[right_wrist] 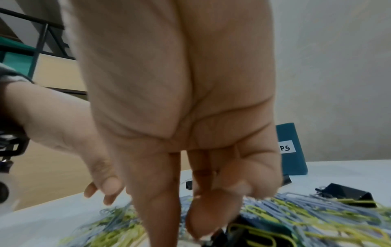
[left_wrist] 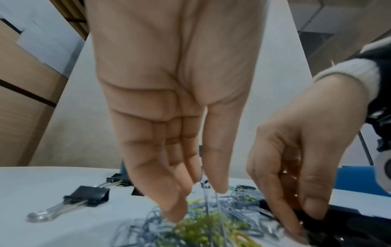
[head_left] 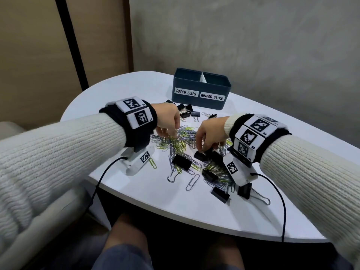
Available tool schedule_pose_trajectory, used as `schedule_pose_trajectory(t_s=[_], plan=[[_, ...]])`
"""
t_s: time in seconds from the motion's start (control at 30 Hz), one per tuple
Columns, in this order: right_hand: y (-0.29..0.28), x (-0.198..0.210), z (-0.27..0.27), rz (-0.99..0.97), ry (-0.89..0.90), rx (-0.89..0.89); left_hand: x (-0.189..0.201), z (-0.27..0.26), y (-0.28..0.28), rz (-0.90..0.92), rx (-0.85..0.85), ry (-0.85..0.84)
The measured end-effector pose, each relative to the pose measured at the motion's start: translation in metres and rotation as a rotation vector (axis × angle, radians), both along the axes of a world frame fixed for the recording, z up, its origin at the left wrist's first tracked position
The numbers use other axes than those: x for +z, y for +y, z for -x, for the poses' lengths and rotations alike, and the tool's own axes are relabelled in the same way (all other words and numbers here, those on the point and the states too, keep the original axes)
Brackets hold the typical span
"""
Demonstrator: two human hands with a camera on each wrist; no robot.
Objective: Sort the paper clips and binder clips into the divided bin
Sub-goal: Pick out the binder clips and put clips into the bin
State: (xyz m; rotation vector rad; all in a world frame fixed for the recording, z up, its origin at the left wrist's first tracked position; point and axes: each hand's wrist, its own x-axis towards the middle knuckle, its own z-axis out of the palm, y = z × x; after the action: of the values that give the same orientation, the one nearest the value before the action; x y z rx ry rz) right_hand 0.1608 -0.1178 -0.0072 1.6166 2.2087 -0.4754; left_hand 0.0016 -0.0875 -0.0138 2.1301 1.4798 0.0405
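Observation:
A dark blue divided bin (head_left: 200, 88) stands at the back of the white table (head_left: 120, 88), labelled PAPER CLIPS on the left and BINDER CLIPS on the right. A heap of silver and yellow-green paper clips (head_left: 180, 142) lies in front of it. My left hand (head_left: 172, 135) reaches down into the heap, and thin clip wires stand pinched between its thumb and fingers (left_wrist: 175, 210). My right hand (head_left: 206, 149) grips a black binder clip (head_left: 200, 155) at the heap's right side, thumb and fingers around it (right_wrist: 220, 235).
More black binder clips lie loose: one (head_left: 182, 161) just in front of the heap, several near the table's front right (head_left: 220, 193), and a cluster (head_left: 185, 112) below the bin. Single paper clips (head_left: 191, 182) lie toward the front edge. Cables hang from both wrists.

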Motion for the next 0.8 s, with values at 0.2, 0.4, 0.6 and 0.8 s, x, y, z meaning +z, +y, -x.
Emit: schedule_pose_trajectory(t_s=[0.2,0.4,0.6,0.8], plan=[[0.023,0.002,0.0,-0.243,-0.036,-0.059,0.007,0.018,-0.004,0.086,0.039,0.184],[0.031,-0.008,0.022,-0.082,-0.171,-0.009,-0.009,0.008,-0.004,0.132,-0.006,0.294],[0.036,-0.005,0.034,-0.1,-0.035,-0.007,-0.007,-0.012,-0.003,0.044,-0.063,0.337],[0.04,-0.006,0.032,-0.147,-0.06,0.042,-0.006,-0.018,0.004,0.049,-0.029,0.336]])
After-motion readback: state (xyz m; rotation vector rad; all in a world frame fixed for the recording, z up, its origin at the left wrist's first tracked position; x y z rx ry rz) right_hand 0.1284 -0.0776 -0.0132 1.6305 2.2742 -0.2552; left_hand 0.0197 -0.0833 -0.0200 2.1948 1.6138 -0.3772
